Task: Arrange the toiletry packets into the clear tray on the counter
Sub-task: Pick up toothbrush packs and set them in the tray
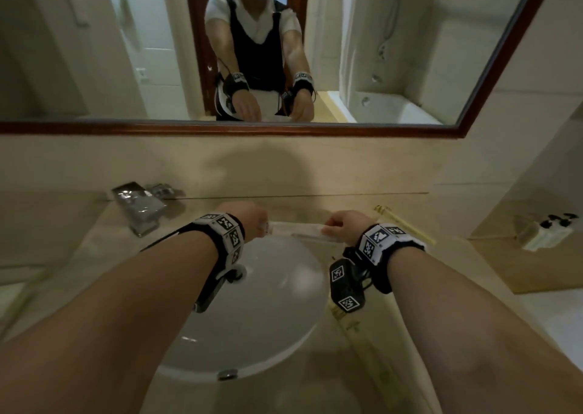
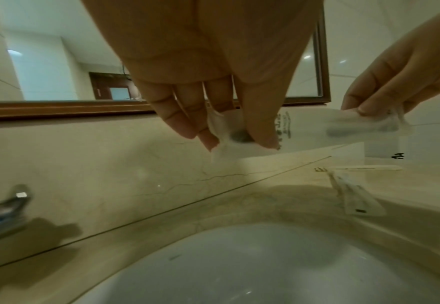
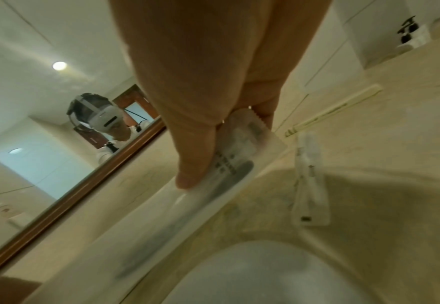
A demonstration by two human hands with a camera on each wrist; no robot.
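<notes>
A long white toiletry packet (image 1: 296, 229) with a dark item inside hangs level over the far rim of the sink. My left hand (image 1: 249, 224) pinches its left end between thumb and fingers (image 2: 235, 139). My right hand (image 1: 344, 227) pinches its right end (image 3: 226, 148). The packet (image 2: 312, 127) stretches between both hands (image 3: 187, 216). The clear tray's yellowish rim (image 1: 407, 224) runs along the counter right of the sink (image 2: 364, 168) (image 3: 338, 107). A second packet (image 2: 354, 195) lies flat by the sink's right rim (image 3: 310, 181); I cannot tell whether it is inside the tray.
The white basin (image 1: 268, 303) lies below my hands, with a chrome faucet (image 1: 138, 205) at the back left. The mirror (image 1: 284, 50) and a marble backsplash stand close behind. Dark-topped dispensers (image 1: 549, 230) sit on a ledge at the far right.
</notes>
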